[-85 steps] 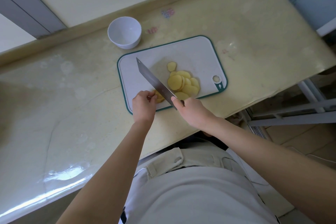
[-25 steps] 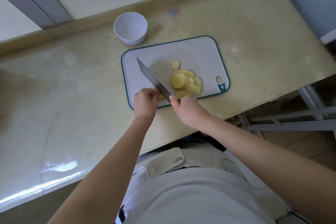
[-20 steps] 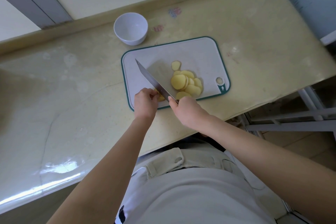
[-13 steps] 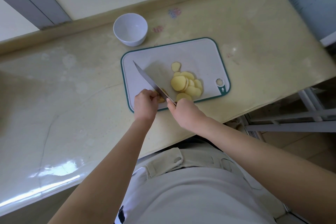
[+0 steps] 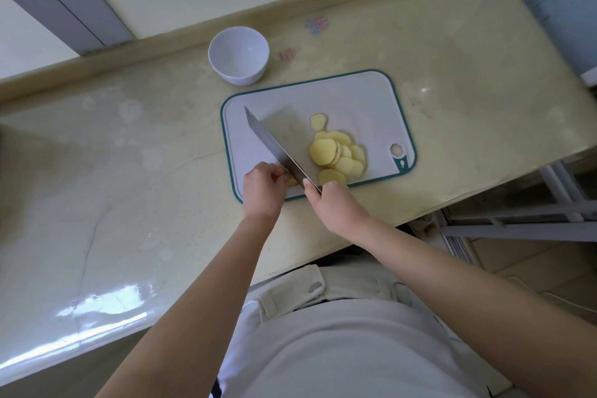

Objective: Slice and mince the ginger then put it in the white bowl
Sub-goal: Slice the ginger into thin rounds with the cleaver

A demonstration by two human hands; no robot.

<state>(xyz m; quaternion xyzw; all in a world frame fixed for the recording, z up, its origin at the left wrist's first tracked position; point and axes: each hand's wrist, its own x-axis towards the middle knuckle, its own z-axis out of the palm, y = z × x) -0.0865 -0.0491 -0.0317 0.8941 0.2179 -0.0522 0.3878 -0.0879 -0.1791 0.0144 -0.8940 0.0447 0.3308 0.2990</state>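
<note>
On the right half of the glossy, pale yellow stone worktop (image 5: pixel 129 171), close to its front edge, lies a white rectangular plastic cutting board with a dark green rim (image 5: pixel 355 100), set a little askew, with its hanging hole (image 5: pixel 397 149) at the near right corner. At the board's near left corner the left hand (image 5: pixel 263 186) has its fingers curled and pinches a small yellow stub of ginger (image 5: pixel 291 180) against the board. The right hand (image 5: pixel 336 203) is wrapped round the handle of a broad steel kitchen knife (image 5: pixel 271 142). The handle is hidden inside the fist, and one fingertip lies on the base of the blade. The blade runs slantwise from that hand towards the board's far left corner and stands just beside the stub, next to the left fingertips; whether its edge meets the board cannot be told. To the right of the blade, in the near right part of the board, a heap of round pale yellow ginger slices (image 5: pixel 336 155) lies overlapping. A single smaller slice (image 5: pixel 319 121) lies just beyond the heap, towards the far edge. A small round white bowl (image 5: pixel 239 74) stands on the worktop past the board's far left corner, apart from it and near the raised back edge. Faint pink and blue marks (image 5: pixel 317 25) show on the worktop to the right of the bowl.
</note>
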